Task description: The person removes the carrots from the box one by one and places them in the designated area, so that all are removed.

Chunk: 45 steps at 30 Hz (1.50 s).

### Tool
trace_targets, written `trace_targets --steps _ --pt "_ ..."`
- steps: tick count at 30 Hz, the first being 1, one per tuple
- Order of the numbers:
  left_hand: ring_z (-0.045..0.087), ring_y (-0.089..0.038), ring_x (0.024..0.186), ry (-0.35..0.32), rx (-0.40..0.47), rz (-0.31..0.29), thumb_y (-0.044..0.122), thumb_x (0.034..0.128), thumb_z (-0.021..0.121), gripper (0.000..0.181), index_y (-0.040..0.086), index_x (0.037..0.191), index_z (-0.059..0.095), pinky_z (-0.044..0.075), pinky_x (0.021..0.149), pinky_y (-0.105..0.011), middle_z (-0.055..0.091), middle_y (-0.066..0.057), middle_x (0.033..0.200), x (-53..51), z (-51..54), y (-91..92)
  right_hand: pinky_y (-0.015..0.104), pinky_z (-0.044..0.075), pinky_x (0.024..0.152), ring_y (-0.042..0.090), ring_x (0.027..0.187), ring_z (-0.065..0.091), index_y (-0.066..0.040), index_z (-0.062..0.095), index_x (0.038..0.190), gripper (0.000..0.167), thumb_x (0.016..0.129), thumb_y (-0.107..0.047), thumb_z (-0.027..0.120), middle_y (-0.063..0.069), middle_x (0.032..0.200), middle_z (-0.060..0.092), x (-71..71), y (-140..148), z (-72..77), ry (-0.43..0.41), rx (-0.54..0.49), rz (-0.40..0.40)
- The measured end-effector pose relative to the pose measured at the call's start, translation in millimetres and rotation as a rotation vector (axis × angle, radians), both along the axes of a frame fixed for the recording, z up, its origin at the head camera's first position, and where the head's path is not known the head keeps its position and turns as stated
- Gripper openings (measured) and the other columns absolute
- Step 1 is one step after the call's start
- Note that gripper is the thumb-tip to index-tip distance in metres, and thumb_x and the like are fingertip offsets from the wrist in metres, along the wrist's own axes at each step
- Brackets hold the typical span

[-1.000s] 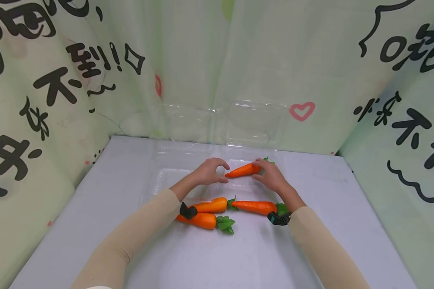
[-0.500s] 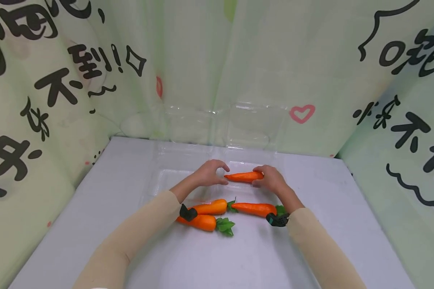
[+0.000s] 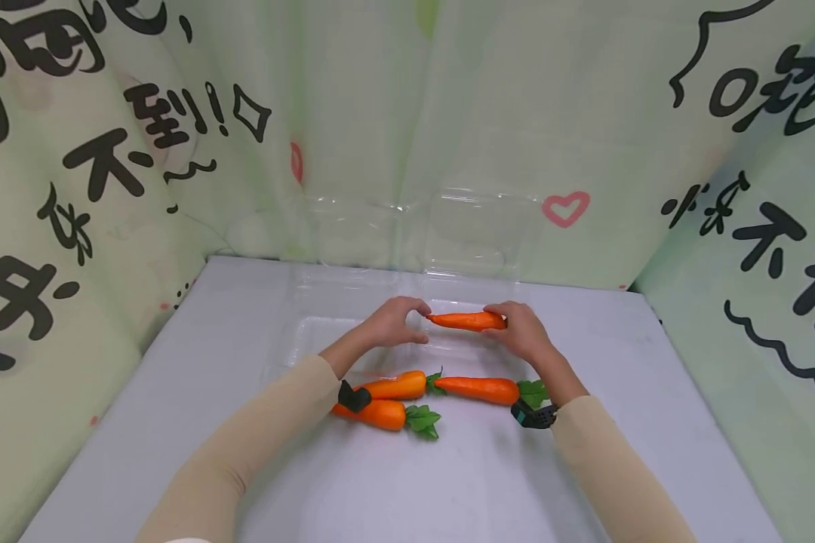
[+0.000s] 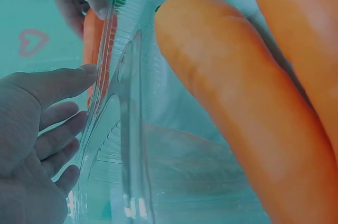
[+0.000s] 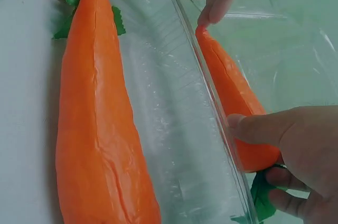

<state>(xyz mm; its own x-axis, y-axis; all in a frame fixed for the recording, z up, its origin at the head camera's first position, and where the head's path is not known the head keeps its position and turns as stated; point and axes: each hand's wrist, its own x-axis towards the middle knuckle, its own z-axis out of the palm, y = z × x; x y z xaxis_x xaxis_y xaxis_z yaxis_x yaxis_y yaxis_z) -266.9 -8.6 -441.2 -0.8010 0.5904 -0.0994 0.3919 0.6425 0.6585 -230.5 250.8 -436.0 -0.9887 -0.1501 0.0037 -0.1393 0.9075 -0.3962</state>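
My right hand (image 3: 526,333) grips the leafy end of an orange carrot (image 3: 463,321), thumb on one side and fingers on the other. Its green leaves (image 5: 261,197) show below the fingers in the right wrist view. The carrot lies roughly level, tip to the left, over the right compartment of a clear plastic container (image 3: 306,320). At that tip, my left hand (image 3: 395,323) holds its thumb and fingers apart, one fingertip at or touching the point. In the left wrist view, the left thumb (image 4: 68,82) lies by the container's clear wall.
In front of the container lie three more carrots: one on the right (image 3: 482,390), one at middle left (image 3: 401,386) and one nearest me (image 3: 383,415). The transparent lid (image 3: 475,230) stands raised behind, against a printed curtain (image 3: 604,151).
The carrot in my right hand first swung level, its leafy end dropping nearer to me. It then moved slightly back and right with the hand. My left hand stays nearly still.
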Motion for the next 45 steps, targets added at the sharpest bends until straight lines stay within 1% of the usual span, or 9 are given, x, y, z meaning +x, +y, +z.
trace_targets --steps 7,11,15,24,28,34,39,42,45 --pt "0.048 -0.026 0.126 -0.030 -0.002 0.010 0.021 0.0849 0.074 0.049 0.013 0.130 0.057 0.042 0.109 -0.045 0.059 -0.008 0.132 3.0 -5.6 -0.8 0.042 0.050 0.084 0.029 0.098 0.053 -0.006 0.062 0.128 0.050 0.084 -0.025 0.075 0.017 0.118 0.065 19.5 5 6.1 -0.006 -0.036 -0.010" --pt "0.049 -0.027 0.125 0.001 0.005 0.001 0.021 0.0848 0.074 0.050 0.011 0.131 0.057 0.042 0.109 -0.044 0.060 -0.008 0.130 2.1 -5.2 -1.6 0.036 0.049 0.078 0.026 0.093 0.052 -0.008 0.063 0.128 0.050 0.083 -0.026 0.076 0.014 0.114 0.065 29.5 8 12.1 -0.008 -0.054 -0.007" --pt "0.050 -0.028 0.124 0.017 0.006 -0.010 0.021 0.0846 0.075 0.052 0.008 0.131 0.056 0.042 0.109 -0.044 0.061 -0.008 0.129 0.6 -3.4 -3.4 0.029 0.047 0.069 0.022 0.085 0.051 -0.010 0.064 0.127 0.049 0.083 -0.027 0.076 0.011 0.109 0.065 39.3 9 15.7 -0.044 -0.092 0.012" --pt "0.050 -0.029 0.125 0.015 0.013 -0.021 0.023 0.0847 0.075 0.052 0.007 0.131 0.056 0.041 0.110 -0.044 0.060 -0.010 0.131 -1.0 -3.8 -3.9 0.022 0.043 0.058 0.017 0.077 0.049 -0.012 0.067 0.120 0.044 0.082 -0.032 0.077 0.002 0.092 0.062 72.1 14 15.5 -0.133 -0.145 0.086" --pt "0.049 -0.029 0.126 0.024 0.020 -0.021 0.022 0.0847 0.075 0.051 0.006 0.130 0.057 0.040 0.111 -0.044 0.060 -0.010 0.130 -3.5 -2.8 -3.5 0.021 0.040 0.056 0.015 0.073 0.047 -0.014 0.068 0.117 0.043 0.082 -0.037 0.076 -0.001 0.088 0.059 86.8 18 10.1 -0.173 -0.172 0.128" --pt "0.049 -0.030 0.126 0.024 0.007 -0.012 0.023 0.0845 0.075 0.052 0.006 0.130 0.057 0.039 0.111 -0.044 0.061 -0.010 0.131 -2.7 -4.5 -5.3 0.020 0.037 0.056 0.009 0.068 0.045 -0.011 0.068 0.118 0.048 0.082 -0.042 0.074 -0.003 0.080 0.054 108.9 24 -11.9 -0.252 -0.188 0.196" --pt "0.050 -0.029 0.126 0.020 0.005 -0.009 0.022 0.0848 0.075 0.050 0.007 0.129 0.058 0.040 0.111 -0.044 0.061 -0.010 0.130 1.4 -8.2 -1.6 0.020 0.035 0.054 0.008 0.064 0.042 -0.011 0.067 0.118 0.051 0.078 -0.042 0.077 -0.004 0.074 0.050 123.8 29 -30.8 -0.282 -0.176 0.123" --pt "0.049 -0.028 0.126 0.013 0.002 -0.013 0.023 0.0849 0.075 0.050 0.008 0.129 0.058 0.039 0.111 -0.043 0.061 -0.008 0.131 4.0 -11.3 4.4 0.021 0.037 0.055 0.007 0.066 0.044 -0.012 0.066 0.120 0.054 0.077 -0.042 0.078 -0.003 0.076 0.052 133.0 35 -34.2 -0.285 -0.193 0.065" --pt "0.050 -0.028 0.126 0.018 0.007 -0.038 0.023 0.0852 0.074 0.050 0.008 0.129 0.058 0.040 0.111 -0.043 0.061 -0.008 0.130 5.1 -14.8 11.2 0.021 0.041 0.058 0.006 0.069 0.047 -0.013 0.067 0.118 0.048 0.079 -0.038 0.077 -0.004 0.082 0.058 141.5 42 -30.9 -0.216 -0.212 0.014"
